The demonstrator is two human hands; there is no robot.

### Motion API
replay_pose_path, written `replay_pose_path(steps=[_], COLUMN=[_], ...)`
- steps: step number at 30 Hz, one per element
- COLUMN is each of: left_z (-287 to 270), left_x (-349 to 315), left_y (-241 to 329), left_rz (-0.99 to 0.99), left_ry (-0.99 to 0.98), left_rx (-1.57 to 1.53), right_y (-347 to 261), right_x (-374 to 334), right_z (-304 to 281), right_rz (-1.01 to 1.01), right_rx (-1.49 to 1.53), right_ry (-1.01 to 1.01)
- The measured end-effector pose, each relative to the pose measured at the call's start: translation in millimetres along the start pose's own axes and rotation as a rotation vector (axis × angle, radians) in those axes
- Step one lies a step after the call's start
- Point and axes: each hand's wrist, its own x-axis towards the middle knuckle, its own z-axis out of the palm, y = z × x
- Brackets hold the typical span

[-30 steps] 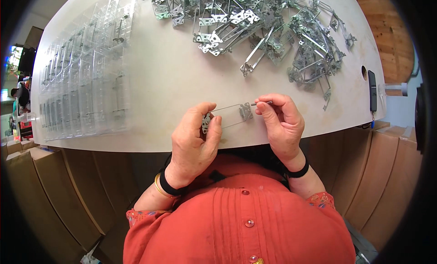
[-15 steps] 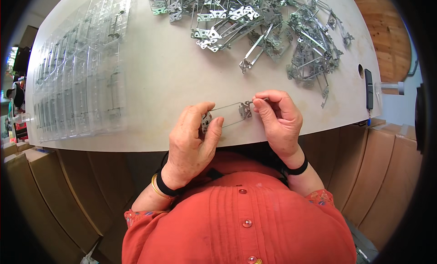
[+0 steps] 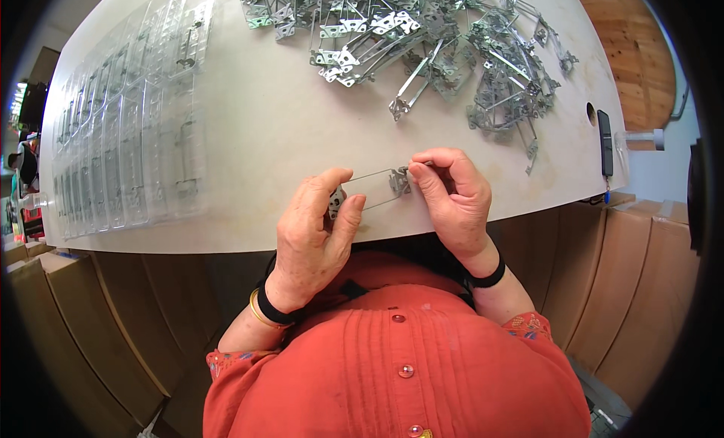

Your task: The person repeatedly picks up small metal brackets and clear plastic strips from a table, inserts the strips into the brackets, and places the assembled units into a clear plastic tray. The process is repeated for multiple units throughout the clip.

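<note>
Between my two hands, just over the near edge of the table [image 3: 264, 136], is a metal bracket frame [image 3: 398, 181] with two thin parallel rods and a stamped plate at each end. My left hand [image 3: 313, 223] grips its left end plate between thumb and fingers, partly hiding it. At the other end, my right hand [image 3: 451, 196] is pinched at the right plate; what its fingertips hold there is too small to make out. A heap of similar metal bracket frames [image 3: 385, 42] lies tangled at the far side of the table.
Clear plastic trays [image 3: 128, 136] with many slots, some holding thin metal parts, cover the table's left side. A dark phone-like object [image 3: 605, 142] lies at the right edge beside a round hole [image 3: 591, 114]. Cardboard boxes [image 3: 622, 279] stand below the table on both sides.
The view has shifted slightly. My right fingertips have moved a little closer in on the frame's right plate; my left hand keeps its grip.
</note>
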Motion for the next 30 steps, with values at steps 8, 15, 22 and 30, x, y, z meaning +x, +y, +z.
replay_pose_path(steps=[8, 15, 22, 30], left_z=[4.0, 4.1, 3.8, 4.4], left_x=[-2.8, -2.5, -2.9, -3.4], left_y=[-4.2, -7.2, -6.2, -4.0], left_rz=[0.035, 0.072, 0.049, 0.017], left_ry=[0.009, 0.013, 0.01, 0.011], left_rx=[-0.036, -0.014, -0.021, -0.048], right_y=[-1.5, 0.0, 0.8, 0.2], right_x=[-0.1, 0.5, 0.8, 0.8], right_z=[0.7, 0.8, 2.4, 1.0], right_rz=[-0.003, -0.023, -0.007, -0.005], right_rx=[-0.024, -0.025, -0.021, -0.043], right_ry=[0.005, -0.001, -0.002, -0.003])
